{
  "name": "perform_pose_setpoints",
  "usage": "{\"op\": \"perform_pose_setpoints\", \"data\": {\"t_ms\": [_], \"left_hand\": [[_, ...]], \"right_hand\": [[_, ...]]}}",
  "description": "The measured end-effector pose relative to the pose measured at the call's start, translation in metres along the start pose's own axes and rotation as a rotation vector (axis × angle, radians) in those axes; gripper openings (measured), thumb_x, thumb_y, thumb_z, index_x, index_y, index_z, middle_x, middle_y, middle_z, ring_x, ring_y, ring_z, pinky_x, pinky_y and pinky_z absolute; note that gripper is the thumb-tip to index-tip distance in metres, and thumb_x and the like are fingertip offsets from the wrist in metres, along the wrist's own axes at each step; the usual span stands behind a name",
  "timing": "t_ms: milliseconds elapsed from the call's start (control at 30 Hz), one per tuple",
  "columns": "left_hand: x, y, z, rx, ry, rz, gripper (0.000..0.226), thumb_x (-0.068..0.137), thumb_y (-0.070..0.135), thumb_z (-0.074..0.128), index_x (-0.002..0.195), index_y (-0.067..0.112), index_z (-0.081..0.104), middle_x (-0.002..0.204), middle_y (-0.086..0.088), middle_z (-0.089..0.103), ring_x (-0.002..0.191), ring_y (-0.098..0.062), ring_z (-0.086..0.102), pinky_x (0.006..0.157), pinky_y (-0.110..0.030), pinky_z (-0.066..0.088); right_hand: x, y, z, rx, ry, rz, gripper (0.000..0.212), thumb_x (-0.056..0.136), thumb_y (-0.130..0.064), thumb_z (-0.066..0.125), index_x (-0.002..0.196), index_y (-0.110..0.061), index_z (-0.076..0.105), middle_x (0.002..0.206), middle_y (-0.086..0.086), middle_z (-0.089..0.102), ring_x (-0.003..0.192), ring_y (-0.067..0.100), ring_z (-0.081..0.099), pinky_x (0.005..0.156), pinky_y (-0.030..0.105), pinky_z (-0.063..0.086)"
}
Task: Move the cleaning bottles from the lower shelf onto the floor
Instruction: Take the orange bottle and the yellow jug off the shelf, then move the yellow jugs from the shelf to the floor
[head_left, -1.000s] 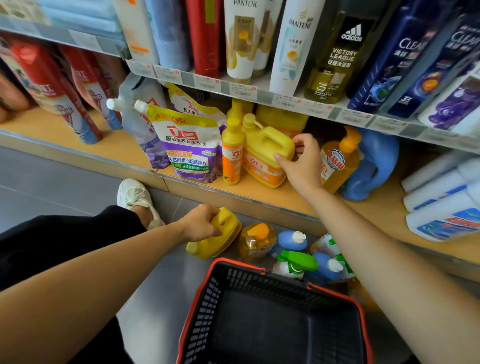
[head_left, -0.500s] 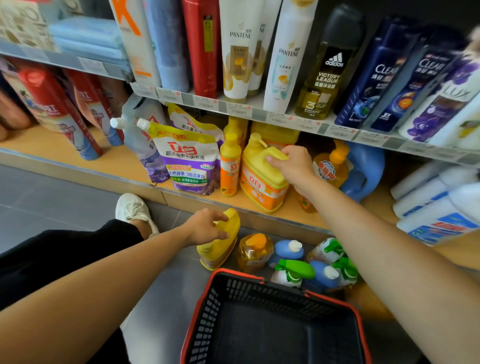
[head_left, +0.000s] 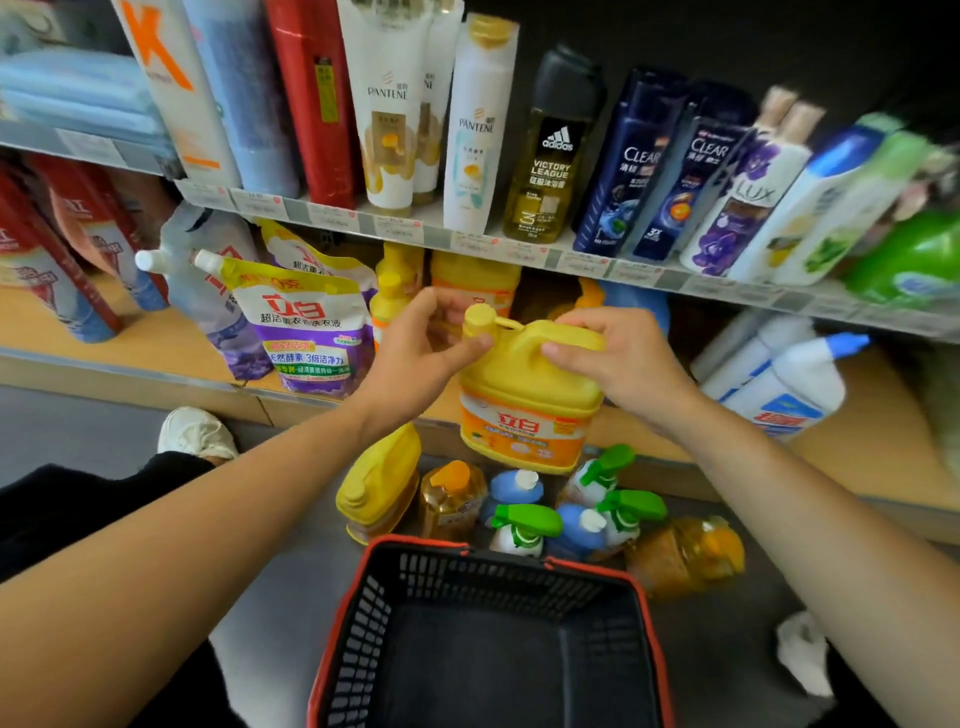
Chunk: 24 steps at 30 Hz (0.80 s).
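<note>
Your right hand (head_left: 618, 364) grips the yellow jug (head_left: 524, 402) by the handle (head_left: 530, 329); left hand (head_left: 426, 358) pinches its cap (head_left: 480, 318); swing it, and spray bottles (head_left: 524, 525) beneath the jug could topple.

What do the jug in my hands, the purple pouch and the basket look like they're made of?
Jug: opaque yellow moulded plastic, apparently rigid, handle formed in one piece. Pouch: thin flexible film, probably plastic, glossy and creased. Basket: hard plastic by its look, matte black lattice walls, red rim.
</note>
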<state>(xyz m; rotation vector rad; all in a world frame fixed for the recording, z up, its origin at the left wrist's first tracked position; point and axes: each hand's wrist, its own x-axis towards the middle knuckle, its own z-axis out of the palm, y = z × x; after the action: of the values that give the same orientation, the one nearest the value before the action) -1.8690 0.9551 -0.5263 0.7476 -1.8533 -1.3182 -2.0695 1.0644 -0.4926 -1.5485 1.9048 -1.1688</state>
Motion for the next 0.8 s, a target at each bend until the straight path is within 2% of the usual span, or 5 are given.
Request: {"op": "perform_pose_setpoints", "data": {"t_ms": [200,300,500,633,800], "left_hand": [[-0.015,0.024,0.014,-0.019,-0.346,0.065,0.037,0.085,0.020,0.072,0.118,0.005,0.064,0.101,0.005,0.065,0.092,-0.005,0.061,0.080,-0.023,0.054],[-0.024,0.028,0.024,-0.035,-0.541,0.028,0.039,0.084,0.018,0.073,0.121,0.008,0.064,0.105,0.007,0.069,0.099,-0.009,0.065,0.083,-0.026,0.055],[-0.029,0.031,0.033,0.018,-0.809,0.022,0.045,0.083,0.010,0.077,0.126,0.010,0.064,0.118,-0.004,0.072,0.114,-0.022,0.067,0.097,-0.036,0.055],[-0.031,0.029,0.040,-0.055,-0.701,0.037,0.050,0.075,0.011,0.080,0.124,0.012,0.067,0.117,-0.004,0.075,0.112,-0.022,0.070,0.095,-0.034,0.057],[-0.041,0.024,0.050,-0.189,-0.478,0.043,0.051,0.069,0.004,0.080,0.118,0.015,0.068,0.103,0.009,0.078,0.094,-0.004,0.073,0.077,-0.018,0.058]], "right_hand": [[-0.060,0.002,-0.034,0.250,0.001,0.077,0.022,0.071,-0.032,0.088,0.089,-0.022,0.080,0.091,0.009,0.077,0.088,0.029,0.073,0.077,0.047,0.059],[-0.077,0.015,-0.045,0.395,-0.068,0.110,0.020,0.065,-0.024,0.088,0.084,-0.024,0.081,0.083,0.002,0.077,0.081,0.017,0.073,0.071,0.031,0.058],[-0.088,0.033,-0.061,0.544,-0.243,0.165,0.022,0.063,-0.016,0.085,0.084,-0.014,0.080,0.083,0.006,0.076,0.077,0.016,0.073,0.067,0.027,0.058],[-0.087,0.038,-0.068,0.606,-0.250,0.144,0.028,0.058,-0.016,0.091,0.084,-0.016,0.080,0.081,0.002,0.077,0.076,0.013,0.073,0.066,0.024,0.058],[-0.085,0.037,-0.068,0.584,-0.176,0.087,0.020,0.069,-0.007,0.083,0.083,-0.021,0.081,0.080,-0.001,0.077,0.076,0.011,0.073,0.067,0.023,0.057]]}}
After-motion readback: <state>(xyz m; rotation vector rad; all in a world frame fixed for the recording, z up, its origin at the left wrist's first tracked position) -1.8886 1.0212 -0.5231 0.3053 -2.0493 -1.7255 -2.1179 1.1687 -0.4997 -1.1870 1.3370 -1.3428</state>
